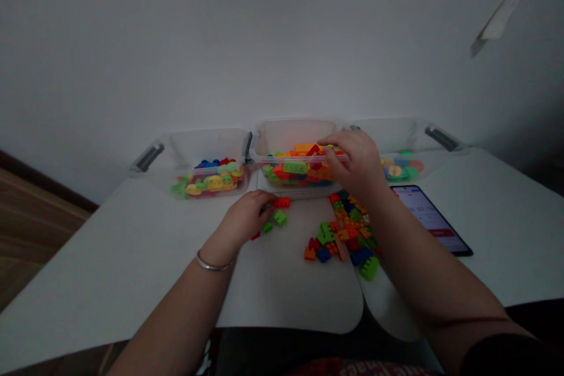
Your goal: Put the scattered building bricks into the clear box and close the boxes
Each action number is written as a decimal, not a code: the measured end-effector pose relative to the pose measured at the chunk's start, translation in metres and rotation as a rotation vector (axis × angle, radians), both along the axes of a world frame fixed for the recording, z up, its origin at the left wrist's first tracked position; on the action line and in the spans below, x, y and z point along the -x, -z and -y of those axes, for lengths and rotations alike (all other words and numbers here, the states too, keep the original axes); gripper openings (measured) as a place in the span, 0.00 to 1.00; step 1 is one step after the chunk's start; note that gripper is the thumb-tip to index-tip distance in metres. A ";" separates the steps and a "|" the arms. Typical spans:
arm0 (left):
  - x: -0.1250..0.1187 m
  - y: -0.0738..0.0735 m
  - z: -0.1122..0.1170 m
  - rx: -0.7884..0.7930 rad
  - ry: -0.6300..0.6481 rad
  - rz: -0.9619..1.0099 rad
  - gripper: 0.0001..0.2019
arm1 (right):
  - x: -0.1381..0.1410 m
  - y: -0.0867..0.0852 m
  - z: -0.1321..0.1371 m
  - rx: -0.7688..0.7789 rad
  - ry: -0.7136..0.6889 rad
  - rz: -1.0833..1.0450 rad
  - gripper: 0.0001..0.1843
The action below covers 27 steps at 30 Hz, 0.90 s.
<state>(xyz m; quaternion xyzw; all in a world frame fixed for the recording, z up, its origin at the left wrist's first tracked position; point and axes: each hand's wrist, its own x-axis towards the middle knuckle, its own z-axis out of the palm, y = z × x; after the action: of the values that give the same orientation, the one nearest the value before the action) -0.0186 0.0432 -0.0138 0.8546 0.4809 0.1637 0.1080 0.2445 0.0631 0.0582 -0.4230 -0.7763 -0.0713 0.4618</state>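
My left hand [247, 217] rests low over the white table, its fingers bent and apart. Its index fingertip meets or nearly meets a red toy building brick [282, 202]. Close beside the thumb lie a green brick [280, 218] and a smaller green brick [267, 227]; what is under the palm is hidden. My right hand [355, 158] reaches over the front rim of the middle clear plastic box [299, 192], thumb and index finger apart. Just below those fingertips is a red brick [314, 150], among the many coloured bricks inside the box.
A left clear box [207, 141] holds yellow, blue and red pieces; a right clear box [392, 129] holds round coloured pieces. Mixed bricks [348, 232] are heaped across a seam between tabletops [291, 288]. A phone [434, 220] lies by my right forearm. A wall stands behind.
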 end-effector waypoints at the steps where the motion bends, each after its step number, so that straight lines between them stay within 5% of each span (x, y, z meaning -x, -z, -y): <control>1: 0.000 0.000 0.000 0.005 -0.017 0.005 0.15 | 0.003 -0.003 0.006 0.021 -0.070 -0.021 0.14; 5: -0.001 -0.003 0.001 0.035 -0.134 0.033 0.18 | 0.021 -0.006 0.024 0.306 -0.323 0.025 0.11; 8: -0.001 -0.008 0.002 0.014 -0.190 0.010 0.16 | 0.034 0.007 0.026 0.482 -0.332 0.270 0.11; 15: -0.002 -0.012 0.004 0.018 -0.175 -0.014 0.14 | 0.052 0.045 0.019 0.439 -0.198 0.675 0.14; 27: -0.002 -0.011 0.004 0.039 -0.095 0.007 0.14 | 0.052 0.037 0.024 0.547 -0.084 0.717 0.14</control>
<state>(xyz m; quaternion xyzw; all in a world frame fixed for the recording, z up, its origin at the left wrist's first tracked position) -0.0163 0.0395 -0.0031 0.8280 0.5236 0.1622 0.1181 0.1929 0.0387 0.0211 -0.4462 -0.8940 0.0131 0.0376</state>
